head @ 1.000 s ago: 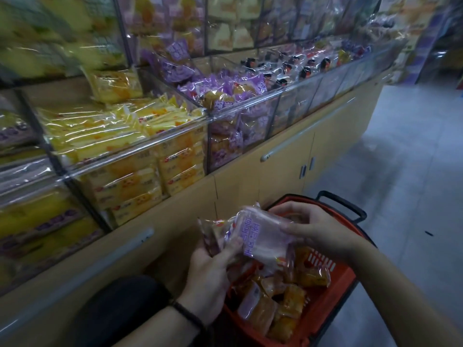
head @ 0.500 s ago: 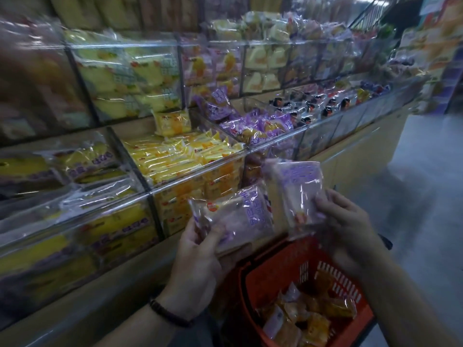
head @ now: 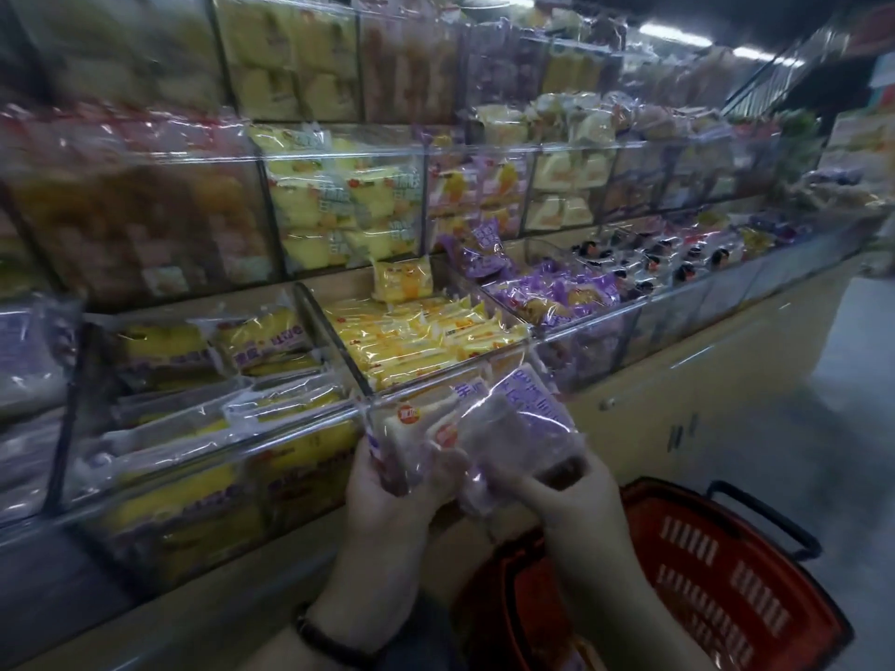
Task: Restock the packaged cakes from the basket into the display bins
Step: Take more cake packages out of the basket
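Two clear packets of cake with purple print are held up in front of the lower display bins. My left hand [head: 387, 496] grips the left cake packet [head: 411, 428] from below. My right hand [head: 566, 501] pinches the right cake packet [head: 518, 428], which overlaps the other. The red basket [head: 726, 573] stands on the floor below my right arm; its contents are hidden. Just behind the packets lies the bin of yellow cakes [head: 421, 336], and to its right the bin of purple cakes [head: 557, 293].
Clear acrylic bins run in tiers along a beige counter [head: 678, 380] with cupboard doors. A bin of yellow-and-purple packets [head: 218, 360] sits to the left. Upper bins [head: 339, 205] hold more cakes. Grey floor [head: 833, 428] opens to the right.
Both hands lifted the two packets out of the basket and up to the bins' front edge. The packets came together and now overlap. My view tilted upward.
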The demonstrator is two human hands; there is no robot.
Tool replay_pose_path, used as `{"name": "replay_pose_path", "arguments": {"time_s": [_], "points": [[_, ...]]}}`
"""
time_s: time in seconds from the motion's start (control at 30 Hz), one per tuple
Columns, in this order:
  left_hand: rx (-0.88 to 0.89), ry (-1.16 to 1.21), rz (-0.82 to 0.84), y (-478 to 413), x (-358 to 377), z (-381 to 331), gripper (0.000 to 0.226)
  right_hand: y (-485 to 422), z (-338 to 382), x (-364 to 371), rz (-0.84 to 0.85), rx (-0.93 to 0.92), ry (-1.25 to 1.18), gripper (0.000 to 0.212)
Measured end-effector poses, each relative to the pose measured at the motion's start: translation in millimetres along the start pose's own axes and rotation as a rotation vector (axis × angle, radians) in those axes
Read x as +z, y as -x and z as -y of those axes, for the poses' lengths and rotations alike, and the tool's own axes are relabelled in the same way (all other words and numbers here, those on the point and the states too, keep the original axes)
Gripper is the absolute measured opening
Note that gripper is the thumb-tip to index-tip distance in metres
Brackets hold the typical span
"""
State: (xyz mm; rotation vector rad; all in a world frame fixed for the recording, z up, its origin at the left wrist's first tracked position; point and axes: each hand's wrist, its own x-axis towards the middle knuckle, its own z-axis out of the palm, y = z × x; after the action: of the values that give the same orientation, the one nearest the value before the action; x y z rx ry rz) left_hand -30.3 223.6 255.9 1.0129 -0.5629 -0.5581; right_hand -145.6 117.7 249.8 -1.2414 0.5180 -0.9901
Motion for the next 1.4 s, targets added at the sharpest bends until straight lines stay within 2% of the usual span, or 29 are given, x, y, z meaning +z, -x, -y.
{"name": "replay_pose_path", "arguments": {"time_s": [0.1,0.23,0.27,0.4,0.5,0.57,0.63,0.7,0.83,0.9,1.0,1.1,1.17,1.23,1.33,1.4], "points": [[0.085,-0.054,-0.038,-1.5,-18.0,-14.2,0.064,4.2,0.7,19.1,0.093,-0.012,0.080,0.058],[0.207,-0.209,-0.056,1.2,-47.8,-48.3,0.059,-4.9,10.9,38.5,0.161,-0.041,0.025,0.073],[0.245,-0.270,-0.064,2.2,-56.5,-58.5,0.058,-8.9,17.7,45.5,0.209,-0.065,0.027,0.071],[0.332,-0.443,-0.109,4.0,-98.9,-102.6,0.053,-20.9,47.0,88.8,0.547,-0.113,0.101,0.039],[0.375,-0.510,-0.168,15.0,-133.9,-141.7,0.051,-20.9,60.5,134.8,0.724,-0.142,0.172,0.034],[0.387,-0.534,-0.202,27.9,-155.6,-169.2,0.054,-16.4,62.1,170.7,0.781,-0.172,0.190,0.031],[0.385,-0.546,-0.251,40.4,-174.7,-190.2,0.055,-11.5,59.9,205.7,0.797,-0.188,0.176,0.025],[0.320,-0.446,-0.300,52.3,-190.6,-207.6,0.056,-7.8,57.1,235.2,0.800,-0.168,0.149,0.020],[0.367,-0.496,-0.401,72.8,-235.9,-235.7,0.025,-3.1,48.6,282.0,0.828,-0.102,0.133,0.015],[0.360,-0.476,-0.468,78.5,-259.2,-246.3,0.031,-2.7,43.7,301.2,0.838,-0.069,0.114,0.014],[0.362,-0.480,-0.579,78.3,-286.3,-261.2,0.019,-5.2,40.0,328.0,0.849,-0.042,0.112,0.014],[0.398,-0.742,-0.694,75.8,-298.8,-276.3,0.010,-9.5,36.2,356.2,0.821,-0.033,0.116,0.013],[0.383,-1.076,-0.772,73.8,-308.1,-279.9,0.008,-11.8,30.5,374.3,0.766,-0.078,0.160,0.013],[0.352,-1.351,-0.833,71.7,-318.0,-278.5,0.024,-13.2,23.7,389.0,0.719,-0.149,0.282,0.018],[0.351,-1.466,-0.888,68.6,-331.6,-274.2,0.065,-9.3,17.8,399.0,0.673,-0.266,0.552,0.021],[0.382,-1.547,-0.896,70.5,-332.8,-273.6,0.068,-6.9,13.7,401.2,0.659,-0.311,0.638,0.022]]}}
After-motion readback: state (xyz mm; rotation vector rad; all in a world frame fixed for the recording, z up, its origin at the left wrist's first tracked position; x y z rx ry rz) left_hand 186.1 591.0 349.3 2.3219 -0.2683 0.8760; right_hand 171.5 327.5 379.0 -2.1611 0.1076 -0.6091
